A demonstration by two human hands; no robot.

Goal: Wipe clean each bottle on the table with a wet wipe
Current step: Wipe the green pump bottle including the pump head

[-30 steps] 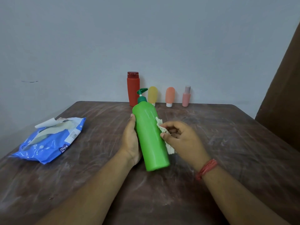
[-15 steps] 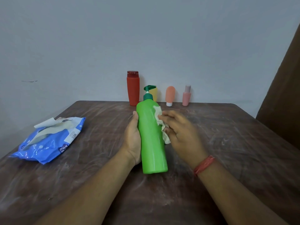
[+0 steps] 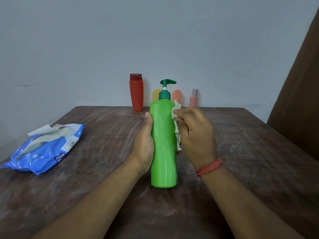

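A tall green pump bottle (image 3: 164, 145) stands upright in the middle of the brown table (image 3: 250, 152). My left hand (image 3: 144, 145) grips its left side, thumb pointing up along it. My right hand (image 3: 195, 133) holds a crumpled white wet wipe (image 3: 177, 123) against the bottle's upper right side. Against the far wall stand a red bottle (image 3: 136, 92), a small yellow bottle (image 3: 156, 94) partly hidden behind the green one, a small orange bottle (image 3: 177, 95) and a small pink bottle (image 3: 194, 98).
A blue wet wipe pack (image 3: 44, 147) lies on the table's left side with its flap open and a wipe sticking out. A dark brown panel (image 3: 300, 94) rises at the right edge. A pale wall (image 3: 155, 40) backs the table.
The green bottle has gone from tilted to upright. My right hand has slid the wipe up the bottle's right side toward its shoulder.
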